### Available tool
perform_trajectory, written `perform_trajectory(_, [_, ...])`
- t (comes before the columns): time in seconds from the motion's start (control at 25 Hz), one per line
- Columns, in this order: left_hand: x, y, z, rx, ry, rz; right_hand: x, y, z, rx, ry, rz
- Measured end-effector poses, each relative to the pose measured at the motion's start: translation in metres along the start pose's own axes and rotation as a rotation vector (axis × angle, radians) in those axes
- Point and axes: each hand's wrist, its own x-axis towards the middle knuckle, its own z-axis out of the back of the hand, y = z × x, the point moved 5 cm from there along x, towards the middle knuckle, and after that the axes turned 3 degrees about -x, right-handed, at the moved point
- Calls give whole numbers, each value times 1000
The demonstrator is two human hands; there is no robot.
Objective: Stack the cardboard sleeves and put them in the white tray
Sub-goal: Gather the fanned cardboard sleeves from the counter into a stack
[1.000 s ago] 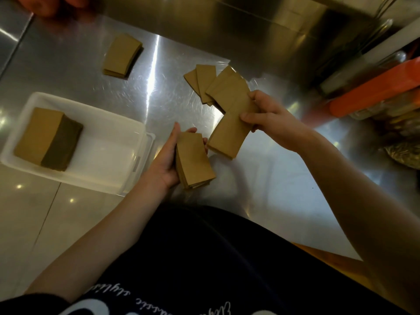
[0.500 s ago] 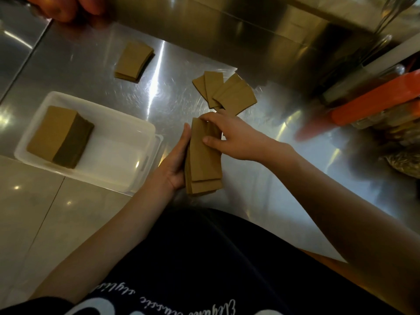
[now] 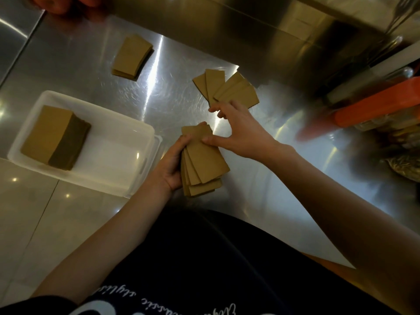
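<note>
A: Where are we now with the sleeves?

B: We hold a small stack (image 3: 203,161) in our left hand (image 3: 173,163), its grip closed around the long edge. The sleeves in it are fanned at the near end, not yet square.

A: And the right hand (image 3: 236,130)?

B: Its thumb rests on the top sleeve of the stack, while the fingers (image 3: 221,109) are spread and reach toward the loose sleeves (image 3: 227,89) on the bench (image 3: 159,96). This grip is wide and holds nothing.

A: So we are in the middle of collecting?

B: We think so. The tray (image 3: 136,169) sits just left of our hands, and one thick block (image 3: 55,137) already lies in its left part. Another pile (image 3: 133,57) waits farther back on the bench.

A: What does the next move need?

B: We must pinch one loose sleeve, lay it flat on the stack, then tap the edges even. The fanned sleeves may slip if we loosen the left grip.
</note>
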Motion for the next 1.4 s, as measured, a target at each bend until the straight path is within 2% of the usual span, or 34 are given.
perform_trajectory(0.12, [2,-5,-5,-60,88,-19,15,-20,13,65,-110,-83])
perform_trajectory(0.24, [6,-10,-5,-77,131,-44,35,-61,22,190,-200,-308])
perform_trajectory(0.36, [9,-14,1,-119,115,-59,58,-109,20,176,-119,-564])
perform_trajectory(0.52, [13,-17,7,-165,97,-69,86,-147,16,60,-34,-716])
perform_trajectory(0.64, [16,-17,10,-164,61,-58,93,-161,9,-46,-21,-769])
perform_trajectory(0.76, [20,-16,15,-188,4,-58,93,-164,3,-151,-80,-768])
perform_trajectory(0.84, [23,-16,18,-203,-28,-58,89,-165,3,-121,-173,-737])
perform_trajectory(0.96, [29,-15,19,-204,-48,-37,76,-168,4,54,-265,-647])
perform_trajectory(1.12, [33,-12,17,-164,-67,2,83,-168,8,174,-189,-584])
perform_trajectory(1.28, [32,-15,12,-140,-67,2,112,-169,10,29,-69,-636])
perform_trajectory(1.4, [29,-18,10,-147,-58,-11,116,-169,11,-167,-96,-719])
